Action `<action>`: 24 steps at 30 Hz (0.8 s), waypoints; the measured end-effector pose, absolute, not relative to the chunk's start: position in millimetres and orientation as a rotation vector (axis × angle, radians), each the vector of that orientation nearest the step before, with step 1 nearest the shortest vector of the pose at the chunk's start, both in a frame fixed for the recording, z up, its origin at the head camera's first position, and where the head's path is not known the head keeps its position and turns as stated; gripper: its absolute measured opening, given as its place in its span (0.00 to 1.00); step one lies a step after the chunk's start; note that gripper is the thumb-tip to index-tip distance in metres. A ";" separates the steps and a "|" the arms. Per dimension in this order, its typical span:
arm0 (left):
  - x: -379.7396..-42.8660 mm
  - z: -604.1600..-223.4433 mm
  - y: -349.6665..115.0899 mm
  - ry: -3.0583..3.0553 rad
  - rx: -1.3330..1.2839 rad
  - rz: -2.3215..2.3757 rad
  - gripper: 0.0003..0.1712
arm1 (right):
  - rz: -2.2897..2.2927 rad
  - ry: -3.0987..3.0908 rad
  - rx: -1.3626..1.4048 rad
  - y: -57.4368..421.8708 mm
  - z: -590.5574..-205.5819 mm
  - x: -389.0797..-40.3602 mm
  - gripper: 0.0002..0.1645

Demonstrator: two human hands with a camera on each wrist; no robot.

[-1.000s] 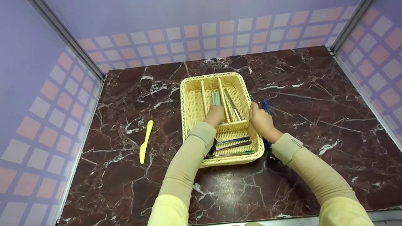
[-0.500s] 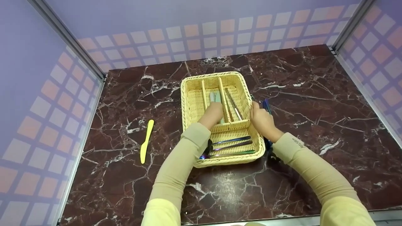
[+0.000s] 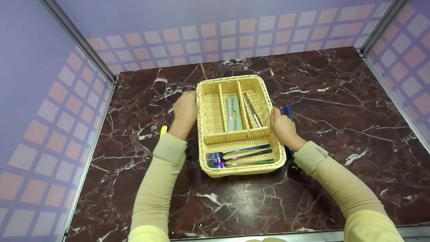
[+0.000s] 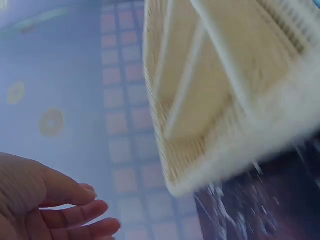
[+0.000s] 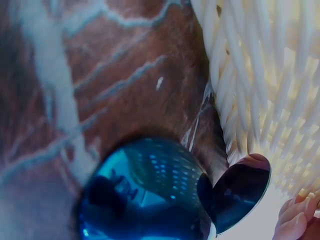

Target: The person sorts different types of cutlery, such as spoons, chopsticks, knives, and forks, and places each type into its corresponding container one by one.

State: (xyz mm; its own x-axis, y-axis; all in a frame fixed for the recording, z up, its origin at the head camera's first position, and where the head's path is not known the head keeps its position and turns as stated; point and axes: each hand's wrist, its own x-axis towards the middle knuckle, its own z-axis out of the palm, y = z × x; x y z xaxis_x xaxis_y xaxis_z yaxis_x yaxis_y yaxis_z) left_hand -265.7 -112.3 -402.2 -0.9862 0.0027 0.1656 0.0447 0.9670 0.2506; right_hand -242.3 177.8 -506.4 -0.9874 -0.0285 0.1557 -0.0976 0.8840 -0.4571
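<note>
Left wrist view's got the left hand [image 4: 29,195] with fingers loosely bent, holding nothing, just left of the rectangular pale-yellow woven basket [image 3: 247,170] on the dark-red marbled surface [image 3: 336,141]; right hand's [image 3: 284,127] fingers grip its right rim.

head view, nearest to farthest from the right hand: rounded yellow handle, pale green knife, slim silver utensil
1. slim silver utensil: right compartment of woven yellow basket
2. pale green knife: middle compartment
3. rounded yellow handle: left, outside basket
</note>
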 end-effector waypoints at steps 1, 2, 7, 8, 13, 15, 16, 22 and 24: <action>-264.2 -406.5 -123.9 -2.954 0.005 -0.372 0.16 | 0.719 -2.905 0.103 177.9 -506.2 -242.3 0.24; -262.4 -411.6 -135.2 -2.967 0.047 -0.370 0.15 | 0.722 -2.904 0.106 177.9 -505.8 -242.1 0.24; -251.7 -443.8 -186.8 -3.170 0.297 -0.339 0.17 | 0.738 -2.919 0.101 177.4 -504.0 -241.5 0.24; -248.7 -450.7 -195.6 -3.208 0.346 -0.339 0.17 | 0.736 -2.920 0.103 177.2 -504.2 -241.4 0.24; -234.2 -474.8 -224.6 -3.355 0.477 -0.372 0.21 | 0.721 -2.919 0.098 178.6 -506.8 -241.2 0.24; -229.9 -478.7 -231.5 -3.393 0.504 -0.400 0.20 | 0.721 -2.914 0.101 178.7 -507.0 -241.3 0.24; -228.5 -480.3 -234.5 -3.401 0.520 -0.414 0.19 | 0.722 -2.909 0.105 178.7 -506.9 -241.3 0.24; -223.0 -491.8 -250.4 -3.361 0.611 -0.506 0.15 | 0.736 -2.901 0.106 178.1 -506.2 -241.8 0.24; -221.2 -493.4 -253.9 -3.354 0.630 -0.535 0.16 | 0.737 -2.908 0.106 177.7 -506.0 -242.3 0.24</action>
State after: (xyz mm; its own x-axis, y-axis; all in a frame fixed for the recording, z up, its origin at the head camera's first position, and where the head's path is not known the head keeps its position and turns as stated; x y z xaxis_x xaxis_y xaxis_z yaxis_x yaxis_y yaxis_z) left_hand -221.2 -253.9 -493.4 -0.8864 -0.2980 -0.3543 -0.3934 0.8883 0.2371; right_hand -242.3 177.7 -506.0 -0.9878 -0.0338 0.1522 -0.1022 0.8776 -0.4683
